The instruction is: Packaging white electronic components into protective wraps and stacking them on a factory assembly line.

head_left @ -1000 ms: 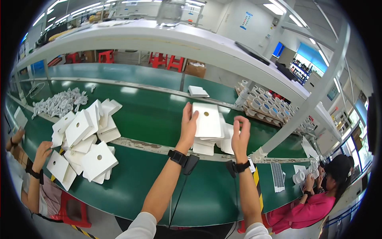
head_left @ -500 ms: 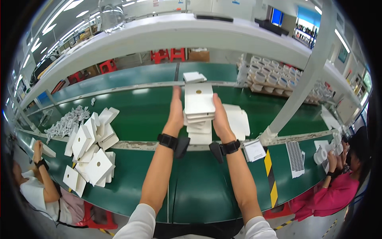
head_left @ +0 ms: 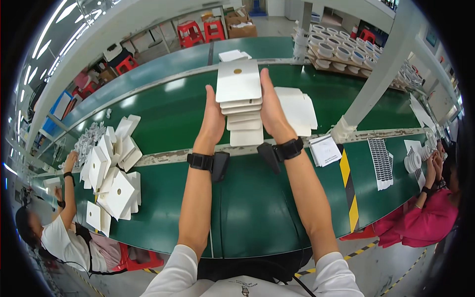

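A tall stack of white square flat boxes (head_left: pixel 238 86) rises in front of me, its top box bearing a round gold spot. The lower boxes sit unevenly, stepping toward me. My left hand (head_left: pixel 213 116) is flat along the stack's left side, fingers straight and pointing away, with a narrow gap at the fingertips. On the other side my right hand (head_left: pixel 272 109) lies flat against or very close to the boxes, fingers extended. Neither hand's fingers wrap around a box. Loose white flat pieces (head_left: pixel 297 111) lie right of my right hand.
At left, a heap of white boxes (head_left: pixel 118 193) adjoins bundled white cables (head_left: pixel 89 141); a co-worker (head_left: pixel 64 237) reaches there. White paper sheets (head_left: pixel 325 151) lie near a grey post (head_left: pixel 371 84). Another co-worker (head_left: pixel 420 213) handles white rolls at right. Round white parts (head_left: pixel 341 49) fill a rack behind.
The view has tilted downward. My left hand, blurred before, is now steady beside the stack. The left co-worker's arm has reached farther toward the cables.
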{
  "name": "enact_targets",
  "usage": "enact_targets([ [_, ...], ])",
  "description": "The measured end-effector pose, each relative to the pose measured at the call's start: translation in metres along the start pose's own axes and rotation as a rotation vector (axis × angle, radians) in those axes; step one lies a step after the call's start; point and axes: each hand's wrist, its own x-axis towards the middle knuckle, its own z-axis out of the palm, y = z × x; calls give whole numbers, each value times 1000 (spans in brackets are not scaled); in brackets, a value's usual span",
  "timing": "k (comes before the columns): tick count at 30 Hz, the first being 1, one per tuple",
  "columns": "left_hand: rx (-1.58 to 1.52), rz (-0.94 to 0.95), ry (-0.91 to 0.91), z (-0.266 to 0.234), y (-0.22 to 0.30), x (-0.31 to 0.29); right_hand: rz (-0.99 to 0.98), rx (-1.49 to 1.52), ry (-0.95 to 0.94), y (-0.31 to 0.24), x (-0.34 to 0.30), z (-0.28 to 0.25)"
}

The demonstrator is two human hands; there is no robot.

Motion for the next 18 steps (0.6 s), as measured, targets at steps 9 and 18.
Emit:
enact_targets([
  [9,23,-56,151,-45,-47,18,216,-122,189,12,16,-55],
  [18,-50,-71,140,-4,-49,10,162,-90,205,65,5,-46],
])
